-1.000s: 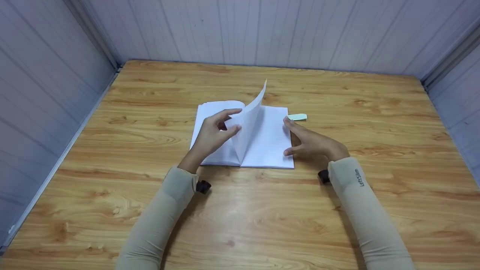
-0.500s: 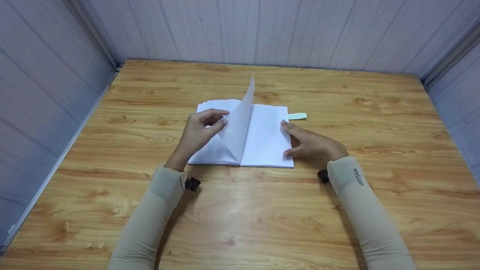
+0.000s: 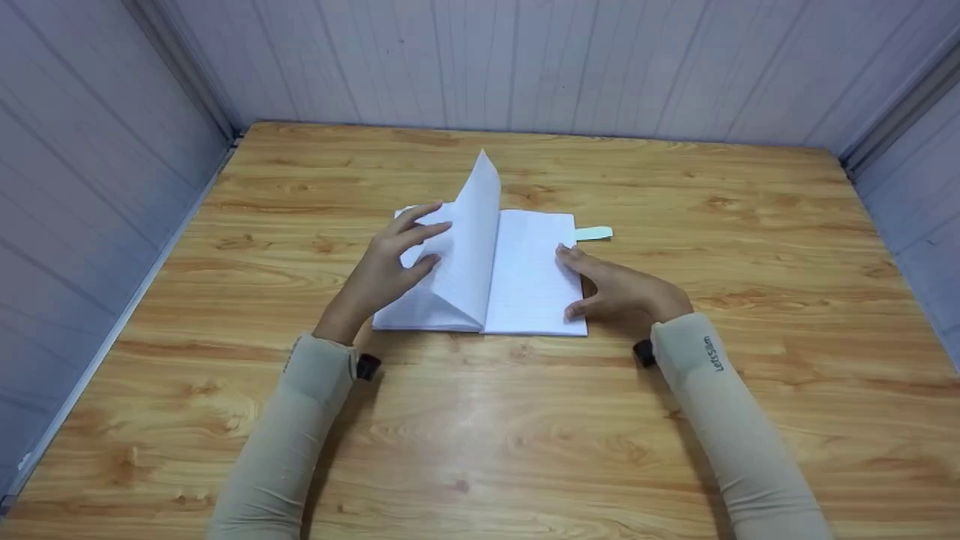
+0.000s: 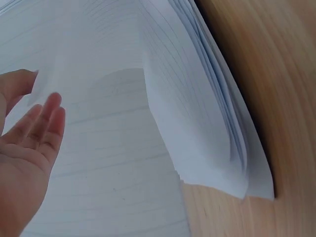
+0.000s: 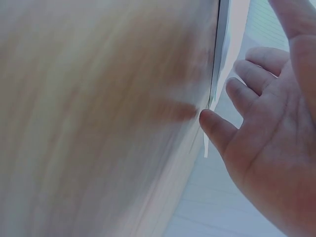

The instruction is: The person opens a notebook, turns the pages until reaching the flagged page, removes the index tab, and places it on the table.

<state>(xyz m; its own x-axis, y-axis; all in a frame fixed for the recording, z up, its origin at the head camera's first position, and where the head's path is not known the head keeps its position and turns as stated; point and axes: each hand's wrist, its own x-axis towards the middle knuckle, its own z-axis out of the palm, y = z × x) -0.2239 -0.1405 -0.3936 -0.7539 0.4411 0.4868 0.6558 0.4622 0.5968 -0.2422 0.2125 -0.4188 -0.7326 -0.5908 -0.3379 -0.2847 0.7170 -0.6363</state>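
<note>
A notebook [image 3: 532, 277] with white lined pages lies open on the wooden table. One raised page [image 3: 478, 232] stands up near the spine, its upper corner leaning left. My left hand [image 3: 386, 262] is at that page over the left half, fingers spread and thumb apart; the left wrist view shows the fingers [image 4: 47, 123] extended beside the paper. My right hand [image 3: 626, 289] rests at the notebook's right edge, with fingertips and thumb on the right page. In the right wrist view its fingers [image 5: 247, 94] are extended along that edge.
A pale green strip [image 3: 595, 233] sticks out from the notebook's right side, just beyond my right fingertips. Bare wooden tabletop [image 3: 480, 420] extends in front of the notebook. Panelled walls [image 3: 510, 67] stand behind the table and at both sides.
My left hand has moved left and its fingers have spread apart. The raised page has swung from leaning right to leaning left. The right hand has stayed almost still at the right edge.
</note>
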